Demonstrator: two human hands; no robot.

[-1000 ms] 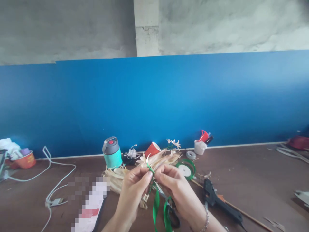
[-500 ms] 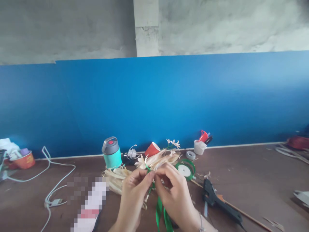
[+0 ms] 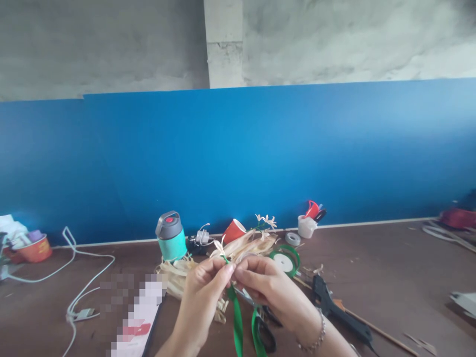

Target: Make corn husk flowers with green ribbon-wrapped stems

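My left hand (image 3: 204,285) is closed in a pinch on the green stem of a small cream-white flower (image 3: 220,246), whose petals stick up above the fingertips. My right hand (image 3: 271,285) has its thumb and finger pinched against the left fingertips, on the green ribbon at the stem; the exact grip is partly hidden. Below the hands the green ribbon (image 3: 238,325) hangs in a loop. Behind it, scissors with black handles (image 3: 267,336) lie partly covered on the table. Pale dried husks (image 3: 174,275) spread behind both hands.
Along the blue panel (image 3: 238,158) stand a teal flask (image 3: 173,243), a tipped red cup (image 3: 233,231) and a white cup (image 3: 306,227). A green ribbon spool (image 3: 285,262) and a glue gun (image 3: 336,307) lie right. White cable (image 3: 80,282) and a blurred phone-like object (image 3: 143,310) lie left.
My right hand has turned flatter and its wrist has shifted right, showing the bracelet. The ribbon below has swung left, and the scissors' handles now show.
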